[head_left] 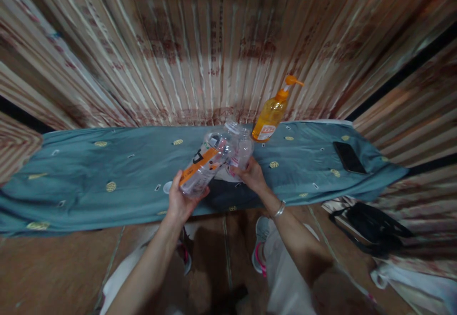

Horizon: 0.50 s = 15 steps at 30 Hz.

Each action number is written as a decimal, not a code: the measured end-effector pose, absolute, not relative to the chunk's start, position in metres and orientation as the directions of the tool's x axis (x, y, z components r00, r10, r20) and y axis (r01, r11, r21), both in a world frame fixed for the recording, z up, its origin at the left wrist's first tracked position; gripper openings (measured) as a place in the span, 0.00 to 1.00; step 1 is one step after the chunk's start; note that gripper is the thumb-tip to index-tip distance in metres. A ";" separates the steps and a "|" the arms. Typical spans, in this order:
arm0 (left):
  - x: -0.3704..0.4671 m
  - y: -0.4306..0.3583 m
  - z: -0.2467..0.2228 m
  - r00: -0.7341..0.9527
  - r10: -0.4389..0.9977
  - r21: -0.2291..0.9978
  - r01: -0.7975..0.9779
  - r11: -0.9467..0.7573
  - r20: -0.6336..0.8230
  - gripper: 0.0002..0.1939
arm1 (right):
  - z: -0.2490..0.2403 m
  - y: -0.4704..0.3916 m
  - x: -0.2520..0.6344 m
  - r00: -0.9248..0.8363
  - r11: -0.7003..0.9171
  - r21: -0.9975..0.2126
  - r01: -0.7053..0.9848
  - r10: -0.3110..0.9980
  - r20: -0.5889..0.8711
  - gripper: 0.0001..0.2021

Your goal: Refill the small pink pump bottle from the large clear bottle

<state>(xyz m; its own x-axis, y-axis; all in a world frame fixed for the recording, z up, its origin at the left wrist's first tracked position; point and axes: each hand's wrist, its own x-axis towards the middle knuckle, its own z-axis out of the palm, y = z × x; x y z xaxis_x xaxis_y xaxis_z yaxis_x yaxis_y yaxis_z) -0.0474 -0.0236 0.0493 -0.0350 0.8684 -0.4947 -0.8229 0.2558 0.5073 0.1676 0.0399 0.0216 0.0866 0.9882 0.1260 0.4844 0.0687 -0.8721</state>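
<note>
My left hand [182, 198] is wrapped round the lower end of a large clear plastic bottle [202, 167] with an orange label, which tilts up to the right. A second clear plastic bottle [243, 147] is in my closed right hand [253, 174], its body close against the first one's upper end. The two overlap, so I cannot tell which one the neck at the top belongs to. Something whitish [226, 174] shows below them, partly hidden. Beside my left hand lies a small pale round piece, perhaps a cap [167, 187].
An orange pump bottle [269, 117] of yellow liquid stands behind my right hand. A black phone [349, 157] lies at the right of the teal cloth-covered table [82, 162]. Corrugated sheeting [200, 48] rises behind. A black bag [374, 224] sits low at the right.
</note>
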 end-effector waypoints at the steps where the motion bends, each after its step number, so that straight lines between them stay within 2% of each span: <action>1: -0.049 -0.023 0.051 -0.061 0.870 0.526 -0.817 0.238 -0.488 0.16 | 0.022 0.040 0.167 0.086 0.061 -0.870 0.488 0.989 0.117 0.25; 10: -0.063 -0.013 0.062 -0.227 0.884 0.624 -0.776 0.090 -0.410 0.14 | 0.031 0.034 0.167 0.091 0.030 -0.793 0.609 0.990 0.107 0.26; 15: -0.073 -0.009 0.065 -0.274 0.899 0.660 -0.751 0.023 -0.343 0.17 | 0.032 0.033 0.170 0.062 0.111 -0.773 0.624 0.980 0.191 0.27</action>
